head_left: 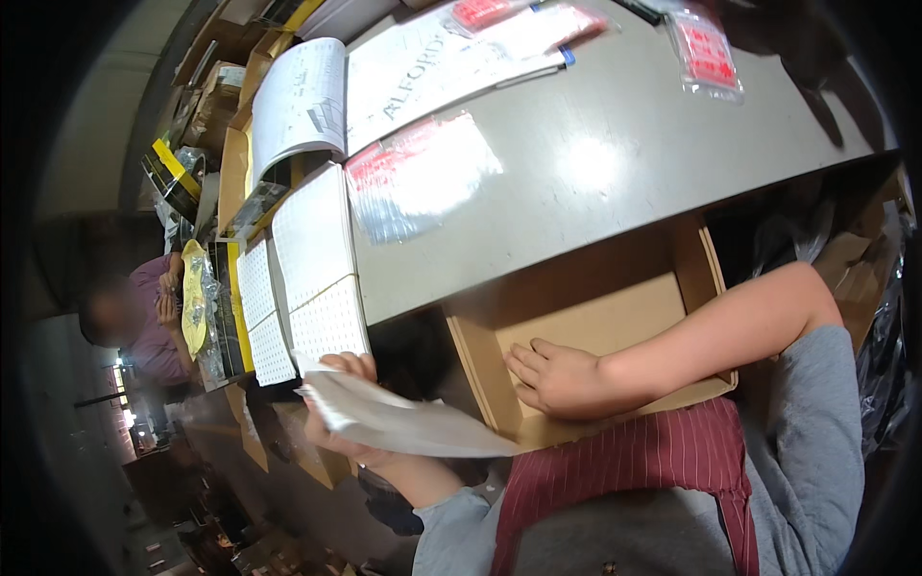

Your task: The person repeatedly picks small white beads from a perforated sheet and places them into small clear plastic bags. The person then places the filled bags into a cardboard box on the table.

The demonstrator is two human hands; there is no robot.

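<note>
My left hand (333, 440) grips a folded white paper sheet or thin paper bundle (408, 420), which slants down toward my apron; some fingers are behind it. Inside an open cardboard box (610, 322) rests my right hand (562, 379), palm down with fingers stretched out near the box's left wall. Whether something thin lies under that palm is hidden. Just beyond my left hand, stacks of white printed cards or sheets (322, 250) lie along the table's left edge, crossed by a thin band. Clear plastic bags with red print (413, 178) lie beside them.
The grey table (576, 221) spans the far side. A curled printed booklet (298, 106), a large white printed sheet (423, 72) and a red-printed packet (706, 53) rest on it. Crumpled plastic (884, 355) is at right. Another person (158, 307) handles a yellow item at left.
</note>
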